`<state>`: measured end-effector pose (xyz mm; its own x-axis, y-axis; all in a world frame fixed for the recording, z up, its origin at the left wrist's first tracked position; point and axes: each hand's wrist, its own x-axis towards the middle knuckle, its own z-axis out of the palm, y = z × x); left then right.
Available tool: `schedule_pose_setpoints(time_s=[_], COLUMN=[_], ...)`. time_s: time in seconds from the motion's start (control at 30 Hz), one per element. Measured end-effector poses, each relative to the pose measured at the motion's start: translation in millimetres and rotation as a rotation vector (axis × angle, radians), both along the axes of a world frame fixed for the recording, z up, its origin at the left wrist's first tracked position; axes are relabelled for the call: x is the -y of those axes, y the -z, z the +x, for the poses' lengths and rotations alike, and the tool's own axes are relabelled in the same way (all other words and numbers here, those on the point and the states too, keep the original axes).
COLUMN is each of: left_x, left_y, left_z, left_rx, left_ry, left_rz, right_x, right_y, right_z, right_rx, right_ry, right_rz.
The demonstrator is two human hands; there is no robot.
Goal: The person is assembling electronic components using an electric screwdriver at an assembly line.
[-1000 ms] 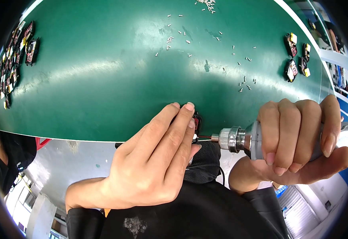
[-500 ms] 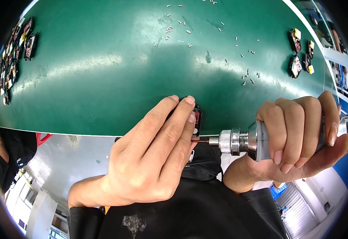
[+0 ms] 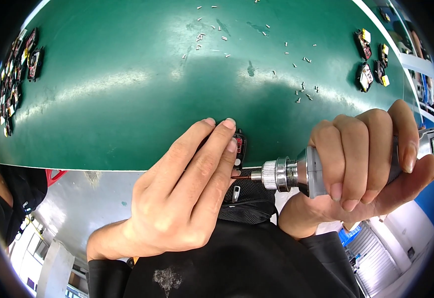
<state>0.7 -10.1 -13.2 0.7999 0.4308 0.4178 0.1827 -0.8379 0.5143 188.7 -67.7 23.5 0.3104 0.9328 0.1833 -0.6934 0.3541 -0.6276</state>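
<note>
1. Room: pale floor (image 3: 105, 198), with another person (image 3: 13, 191) in dark clothing at the far left, beside a red object (image 3: 54, 178).
2. Counter (image 3: 127, 111): green, glossy, pale-edged, marked with dark smudges; its near edge runs just in front of me.
3. Screws (image 3: 224, 38): small, silvery, scattered loose over the middle and right-hand part of the counter, beyond my hands.
4. Left-hand units (image 3: 13, 94): many, black-cased, with red, white and yellow parts, crowded together at the counter's left end.
5. Right-hand units (image 3: 364, 77): four, of similar make, grouped near the counter's right edge, well apart from my hands.
6. Black device (image 3: 241, 144): one, small, with a red interior, at the counter's near edge; its left side is hidden beneath my left hand.
7. My left hand (image 3: 177, 198): fingers close together, clamped on the black device; the thumb is mostly hidden.
8. My right hand (image 3: 368, 159): fingers wrapped around the grey body of a power screwdriver (image 3: 316, 171), which lies roughly level and points left.
9. Bit (image 3: 244, 177): thin, reddish, its end close by my left fingers and the device's near end; I cannot tell what it touches.
10. Bag (image 3: 252, 201): black, mesh, below the counter edge, beneath the screwdriver's nose.
</note>
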Motion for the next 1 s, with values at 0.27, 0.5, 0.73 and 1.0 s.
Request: schedule_pose_setpoints(time_s=[0.27,0.5,0.73,1.0], left_x=[0,0,-2,-1], left_y=[-3,-7,-6,-4], left_z=[1,1,-2,-1], left_rx=[-0.022,-0.058,-0.078,-0.073], left_ry=[-0.002,0.013,0.035,0.023], left_rz=[-0.005,-0.037,0.04,0.054], right_x=[-1,-1,-2,-7], right_y=[1,-3,-11,4], right_z=[-1,4,14,23], right_rx=[0.022,0.107,0.184,0.243], right_ry=[-0.005,-0.087,-0.026,-0.137], right_rz=[0.02,-0.028,-0.002,0.008])
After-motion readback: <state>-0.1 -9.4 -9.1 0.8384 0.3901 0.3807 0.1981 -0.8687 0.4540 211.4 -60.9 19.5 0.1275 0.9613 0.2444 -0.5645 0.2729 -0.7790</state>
